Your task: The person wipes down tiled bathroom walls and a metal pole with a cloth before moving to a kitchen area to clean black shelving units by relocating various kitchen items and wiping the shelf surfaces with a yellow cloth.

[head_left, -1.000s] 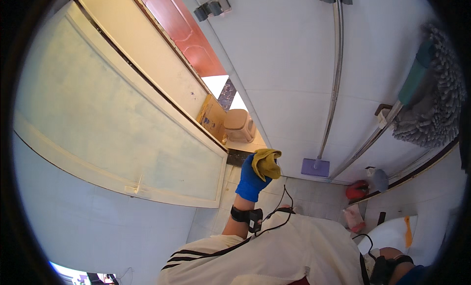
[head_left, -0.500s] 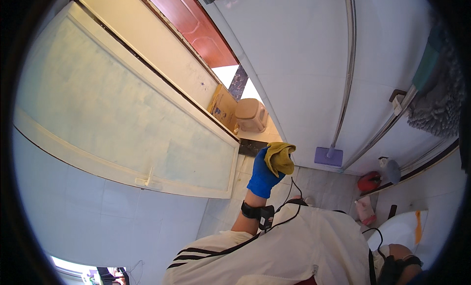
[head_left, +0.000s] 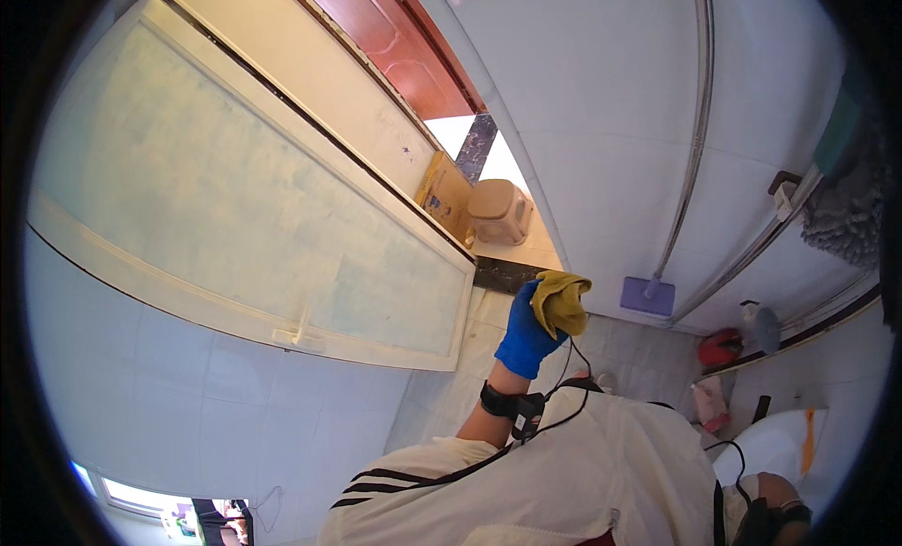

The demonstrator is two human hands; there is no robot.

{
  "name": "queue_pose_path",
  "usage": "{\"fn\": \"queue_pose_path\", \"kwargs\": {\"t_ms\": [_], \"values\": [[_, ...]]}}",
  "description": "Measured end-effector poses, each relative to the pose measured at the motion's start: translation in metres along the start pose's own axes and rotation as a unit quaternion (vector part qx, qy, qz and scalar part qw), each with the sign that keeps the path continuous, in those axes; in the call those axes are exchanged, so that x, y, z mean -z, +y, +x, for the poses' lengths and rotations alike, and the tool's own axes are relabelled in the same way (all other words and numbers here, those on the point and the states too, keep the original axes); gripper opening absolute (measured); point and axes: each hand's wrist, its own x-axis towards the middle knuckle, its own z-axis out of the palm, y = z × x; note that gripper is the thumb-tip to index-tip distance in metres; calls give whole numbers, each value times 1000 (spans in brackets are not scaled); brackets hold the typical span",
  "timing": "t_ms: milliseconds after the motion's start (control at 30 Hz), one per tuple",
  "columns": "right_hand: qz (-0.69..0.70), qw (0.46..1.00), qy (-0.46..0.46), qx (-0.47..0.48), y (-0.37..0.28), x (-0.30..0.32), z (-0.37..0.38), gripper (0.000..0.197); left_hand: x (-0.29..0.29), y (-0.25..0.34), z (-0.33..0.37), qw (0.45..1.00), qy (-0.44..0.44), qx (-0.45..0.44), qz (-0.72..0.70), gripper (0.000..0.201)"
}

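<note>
In a blue glove, my left hand point(head_left: 528, 344) is closed round a bunched yellow-brown cloth point(head_left: 561, 303). It is held up in front of my body, above the tiled floor, and a black strap with a small box sits on the wrist. Left of it stands a wide door point(head_left: 235, 198) with a pale, smeared panel and a lever handle point(head_left: 301, 335); the cloth is apart from the door. Of my right arm only the forearm point(head_left: 776, 491) shows at the lower right edge, with a dark band on it. The hand itself is cut off.
Beyond the doorway are a beige stool point(head_left: 500, 211) and a flat cardboard box point(head_left: 444, 196). Along the right wall stand a purple-headed long-handled tool point(head_left: 648, 296) and a grey mop point(head_left: 841, 225). A red object point(head_left: 721, 348) and a white basin point(head_left: 772, 443) lie lower right. A thin cable hangs near my left wrist.
The view has shifted a little, so the door, wall and stool sit slightly farther right. My left hand keeps its grip on the cloth. The blue glove edge at the lower right has gone out of view.
</note>
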Motion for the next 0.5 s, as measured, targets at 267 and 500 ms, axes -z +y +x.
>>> {"fn": "queue_pose_path", "kwargs": {"t_ms": [267,500], "values": [[7,1000,2,6,-2,0,3,21,6,-20,3,995,-31,-35,90,39],[19,1000,1,14,-7,-6,4,23,11,-23,8,831,-55,177,-525,37]]}}
